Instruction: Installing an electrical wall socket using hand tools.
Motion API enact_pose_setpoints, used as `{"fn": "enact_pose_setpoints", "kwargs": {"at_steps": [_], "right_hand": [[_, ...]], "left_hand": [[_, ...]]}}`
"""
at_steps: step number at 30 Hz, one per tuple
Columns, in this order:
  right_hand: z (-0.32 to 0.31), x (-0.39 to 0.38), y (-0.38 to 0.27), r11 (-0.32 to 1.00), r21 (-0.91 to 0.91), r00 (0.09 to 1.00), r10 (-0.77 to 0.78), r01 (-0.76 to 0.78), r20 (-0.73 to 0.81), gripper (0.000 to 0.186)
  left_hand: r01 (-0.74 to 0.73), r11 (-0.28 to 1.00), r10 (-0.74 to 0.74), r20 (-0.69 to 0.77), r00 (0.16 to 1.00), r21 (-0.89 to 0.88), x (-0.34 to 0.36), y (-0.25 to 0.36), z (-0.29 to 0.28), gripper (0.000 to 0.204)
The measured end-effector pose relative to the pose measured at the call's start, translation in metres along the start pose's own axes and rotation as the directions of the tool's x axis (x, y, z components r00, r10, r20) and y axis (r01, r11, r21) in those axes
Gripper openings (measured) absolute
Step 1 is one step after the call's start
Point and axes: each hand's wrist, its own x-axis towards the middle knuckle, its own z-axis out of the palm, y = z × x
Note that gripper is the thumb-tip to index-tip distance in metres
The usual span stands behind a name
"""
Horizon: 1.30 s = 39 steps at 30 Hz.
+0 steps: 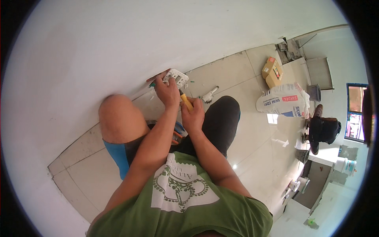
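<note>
Low on the white wall, a white electrical outlet plate sits tilted out from a reddish wall opening. My left hand is closed on the plate's near edge, and a bit of green shows beside its fingers. In my right hand is a screwdriver with a yellow handle, its front end pointing up at the plate. The tip is hidden, so I cannot tell whether it touches a screw. Tools with blue and orange handles lie between my legs, partly covered by my forearms.
On the tiled floor to the right lie a pale grey tool, a cardboard box and a large white powder sack. Farther off are a person in dark clothes, a dark bucket and a grey bin.
</note>
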Motion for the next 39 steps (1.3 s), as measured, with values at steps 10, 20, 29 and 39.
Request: {"fn": "enact_pose_setpoints", "kwargs": {"at_steps": [10,20,29,39], "right_hand": [[0.026,0.005,0.029,0.904,0.154,0.814,0.272,-0.400,0.513,0.038],[0.021,0.006,0.024,0.942,-0.102,0.738,0.316,-0.321,0.596,0.041],[0.008,0.005,0.011,0.932,-0.122,0.710,0.340,-0.340,0.616,0.040],[0.007,0.002,0.023,0.841,0.101,0.707,0.376,-0.532,0.599,0.036]], "left_hand": [[-0.113,0.990,0.117,0.036,0.993,-0.082,0.023,-0.023,-0.001,0.009],[0.170,0.912,-0.157,0.065,0.985,-0.373,0.026,-0.021,0.006,0.021],[0.426,0.651,-0.471,0.107,0.876,-0.629,0.017,0.020,0.006,0.025],[0.139,0.977,-0.097,0.247,0.964,-0.160,0.021,-0.007,-0.008,0.046]]}}
